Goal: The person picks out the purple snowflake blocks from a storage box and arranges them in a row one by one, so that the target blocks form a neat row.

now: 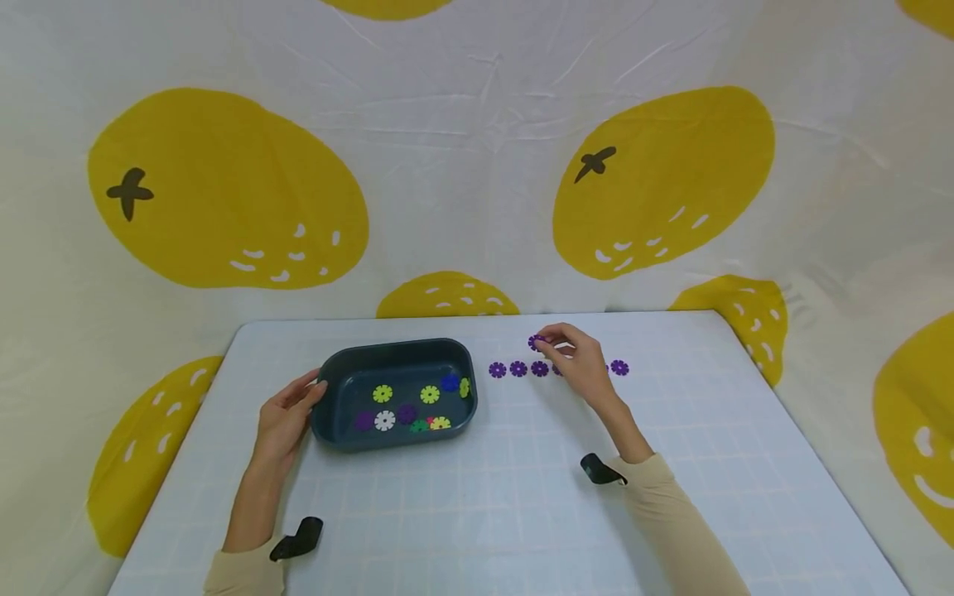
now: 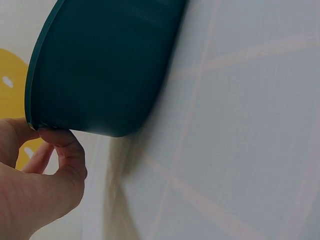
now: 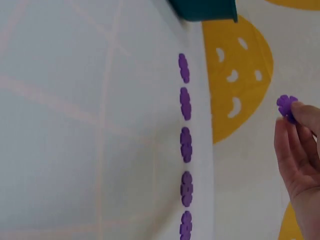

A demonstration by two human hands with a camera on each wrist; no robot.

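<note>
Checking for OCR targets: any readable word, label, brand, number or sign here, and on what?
None readable on the tray, the held purple disc or the table.
Backdrop: dark crosses on yellow fruit, drawn marks, no lettering.
Black wrist devices: too small to tell.

Backdrop [image 1: 462,215] is a whitish sheet, kinda creased, with big yellow fruit shapes [image 1: 231,182] all over, white dashes [image 1: 254,254] and a couple of dark stems [image 1: 130,192]. Pale tabletop [image 1: 484,521] in front has faint pinkish grid lines [image 2: 202,67]. Light's pretty soft, shadows are blurry.
</note>
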